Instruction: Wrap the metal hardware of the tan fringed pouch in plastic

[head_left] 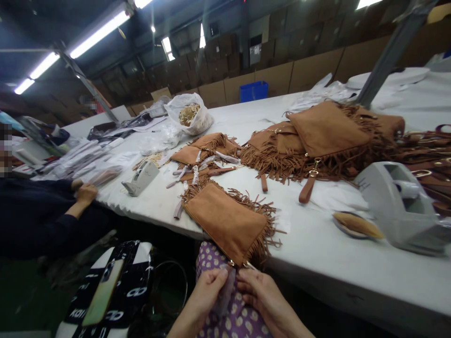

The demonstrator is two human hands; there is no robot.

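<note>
Left hand [210, 287] pinching translucent wrap [226, 293] | right hand [260, 287]: grip unclear | fringed bag [225, 218] just beyond both

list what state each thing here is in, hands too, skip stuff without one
left hand, pinching translucent wrap
near fringed bag, one corner overhanging the white table
right hand, fingers curled at that corner
white plastic bag, open, contents showing
phone, lying camera side up
ceiling light, lit
left grey dispenser, upright
right grey dispenser, upright
</note>
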